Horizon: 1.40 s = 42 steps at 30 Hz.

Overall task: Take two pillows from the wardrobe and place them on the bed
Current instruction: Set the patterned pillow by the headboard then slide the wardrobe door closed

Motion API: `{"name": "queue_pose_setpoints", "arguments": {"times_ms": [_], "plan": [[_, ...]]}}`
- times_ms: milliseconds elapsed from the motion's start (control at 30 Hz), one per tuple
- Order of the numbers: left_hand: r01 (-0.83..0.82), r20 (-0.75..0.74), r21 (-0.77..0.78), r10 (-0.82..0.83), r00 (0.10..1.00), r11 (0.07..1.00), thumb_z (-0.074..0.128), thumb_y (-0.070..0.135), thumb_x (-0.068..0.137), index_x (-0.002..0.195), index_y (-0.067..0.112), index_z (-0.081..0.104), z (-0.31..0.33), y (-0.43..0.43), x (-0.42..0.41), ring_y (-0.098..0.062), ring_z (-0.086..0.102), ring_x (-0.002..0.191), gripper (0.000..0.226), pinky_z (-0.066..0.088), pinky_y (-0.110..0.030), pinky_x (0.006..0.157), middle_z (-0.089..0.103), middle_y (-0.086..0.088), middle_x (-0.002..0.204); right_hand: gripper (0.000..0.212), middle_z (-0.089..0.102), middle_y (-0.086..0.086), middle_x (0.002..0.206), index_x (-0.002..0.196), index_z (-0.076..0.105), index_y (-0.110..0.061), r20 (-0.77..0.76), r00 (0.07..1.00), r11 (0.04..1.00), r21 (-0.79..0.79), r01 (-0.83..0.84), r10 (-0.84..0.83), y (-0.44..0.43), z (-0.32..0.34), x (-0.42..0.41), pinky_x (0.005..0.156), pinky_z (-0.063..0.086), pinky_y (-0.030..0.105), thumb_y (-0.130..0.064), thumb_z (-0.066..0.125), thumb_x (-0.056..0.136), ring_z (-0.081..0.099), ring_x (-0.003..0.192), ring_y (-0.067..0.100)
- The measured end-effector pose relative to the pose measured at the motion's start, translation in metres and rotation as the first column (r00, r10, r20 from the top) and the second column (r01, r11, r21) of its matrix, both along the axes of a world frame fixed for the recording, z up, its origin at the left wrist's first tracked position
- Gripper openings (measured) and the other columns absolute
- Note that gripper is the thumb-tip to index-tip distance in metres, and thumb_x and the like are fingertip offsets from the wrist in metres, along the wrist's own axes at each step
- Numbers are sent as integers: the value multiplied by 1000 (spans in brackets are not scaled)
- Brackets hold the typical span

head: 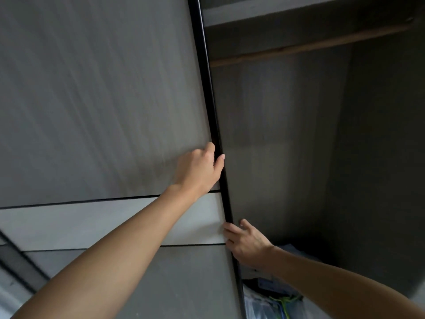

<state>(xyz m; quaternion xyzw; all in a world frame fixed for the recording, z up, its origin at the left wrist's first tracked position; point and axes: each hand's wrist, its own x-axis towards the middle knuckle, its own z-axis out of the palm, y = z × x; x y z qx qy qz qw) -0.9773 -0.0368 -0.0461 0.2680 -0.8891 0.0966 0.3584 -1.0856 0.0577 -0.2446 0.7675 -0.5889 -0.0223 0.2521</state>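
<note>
- Wardrobe (pixel 299 139) fills the head view, seen from below and at a tilt; its grey door (pixel 96 100) covers the left side and the dark inside lies open on the right.
- Black frame edge (pixel 215 125) of the door runs from the top middle down to the lower middle, splitting door from opening.
- Left hand (pixel 199 170) is high on that edge: palm and fingers lie on the door face, thumb hooked over the black frame, so this grip is clamped on the door edge.
- Right hand (pixel 245 244) is lower on the same edge, coming from the opening side; its fingers curl round the frame onto the door face, thumb raised inside the wardrobe. This grip too is closed on the door edge.
- Both forearms reach up from the bottom corners, the left one crossing the door's paler band (pixel 92 224) between two thin dark lines.
- Shelf (pixel 299 10) sits at the top of the opening, with a wooden rail (pixel 310 46) running just under it.
- Pillows cannot be told for certain. At the bottom of the opening, just below the right wrist, lies a bundle (pixel 271 300) of pale, bluish stuff in clear wrap with green cord; what it holds is unclear.
- That bundle lies beneath the right hand and apart from it, and well apart from the left hand.
- Bed is out of view.
</note>
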Motion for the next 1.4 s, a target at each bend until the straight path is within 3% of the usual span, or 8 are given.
{"name": "queue_pose_setpoints", "arguments": {"times_ms": [267, 467, 633, 767, 933, 1067, 1200, 1400], "plan": [[264, 23, -112, -263, 965, 958, 56, 25, 87, 84, 9, 53, -6, 42, -69, -40, 62, 57, 16, 43, -36, 50, 69, -12, 68, 3, 64, -1, 79, 67, 60, -19, 57, 973, 974, -21, 224, -223, 65, 3, -51, 63, 44, 33, -21, 60, 69, 57, 96, 22], [538, 103, -248, -530, 842, 806, 60, 15, 82, 75, 9, 54, -10, 55, -100, -35, 60, 57, 11, 43, -34, 44, 59, -10, 72, 6, 64, 1, 89, 74, 60, -18, 116, 883, 887, -20, 460, -455, 100, 5, -75, 63, 48, 33, -22, 57, 70, 60, 91, 23], [648, 174, -389, -638, 750, 655, 62, 12, 74, 68, 10, 53, -10, 52, -111, -30, 56, 68, 11, 43, -36, 55, 58, -9, 73, 30, 63, 0, 94, 96, 64, -17, 221, 716, 728, -37, 684, -662, 118, 6, -88, 60, 50, 34, -22, 61, 67, 61, 88, 23], [708, 226, -443, -696, 681, 549, 56, 14, 76, 72, 9, 56, -14, 38, -116, -33, 59, 83, 6, 42, -42, 78, 64, -13, 89, 37, 54, 2, 118, 118, 53, -18, 474, 456, 519, 3, 855, -753, 124, -1, -97, 71, 52, 36, -25, 55, 82, 55, 103, 24], [706, 286, -507, -676, 679, 494, 52, 18, 78, 88, 7, 62, -29, 26, -125, -35, 51, 122, 18, 28, -48, 110, 60, -19, 125, 55, 42, 4, 134, 136, 35, -21, 850, -11, 210, 142, 967, -526, 116, -3, -104, 64, 42, 29, -28, 58, 87, 59, 99, 25], [677, 359, -543, -592, 721, 496, 47, 21, 78, 110, 3, 62, -36, 36, -137, -36, 38, 135, 39, 13, -53, 117, 48, -20, 141, 70, 38, 12, 148, 150, 18, -19, 927, -267, 146, 312, 939, -262, 103, 1, -121, 82, 45, 33, -15, 51, 88, 56, 116, 30], [645, 390, -581, -527, 755, 495, 47, 24, 79, 115, 4, 62, -32, 54, -157, -35, 35, 137, 43, 15, -53, 116, 45, -19, 144, 74, 33, 11, 154, 152, 11, -19, 922, -352, 93, 369, 925, -161, 100, 8, -140, 103, 42, 38, -8, 46, 87, 45, 131, 30], [610, 400, -619, -470, 787, 494, 52, 25, 83, 120, 6, 59, -32, 75, -186, -35, 32, 139, 43, 10, -54, 115, 41, -19, 146, 77, 28, 8, 156, 152, 6, -20, 917, -359, 64, 374, 925, -172, 117, 5, -170, 98, 44, 34, -9, 45, 86, 47, 130, 29]]}}
